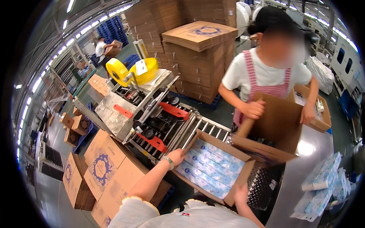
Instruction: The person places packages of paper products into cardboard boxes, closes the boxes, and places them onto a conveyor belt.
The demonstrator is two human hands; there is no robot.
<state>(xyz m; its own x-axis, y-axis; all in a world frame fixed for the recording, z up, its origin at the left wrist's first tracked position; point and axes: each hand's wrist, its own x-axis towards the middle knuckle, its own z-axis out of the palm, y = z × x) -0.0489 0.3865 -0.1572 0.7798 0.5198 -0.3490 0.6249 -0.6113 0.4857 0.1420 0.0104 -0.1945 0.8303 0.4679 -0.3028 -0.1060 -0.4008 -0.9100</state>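
By rollers (218, 130), both hands (176, 156) (241, 193) on carton (224, 147)

Left hand (176, 156) farther forward, left forearm (153, 180) bare, slanting inward; right hand (240, 194) closer in.

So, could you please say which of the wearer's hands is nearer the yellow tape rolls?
Left. The left hand holds the filled box on its side toward the tape rolls; the right hand is opposite, farther away.

Flattened cartons (199, 62) tower at the back, a distant person (100, 51) holds a box (113, 49) near blue pallets (112, 30), and a white sack (320, 74) slumps over to the right.
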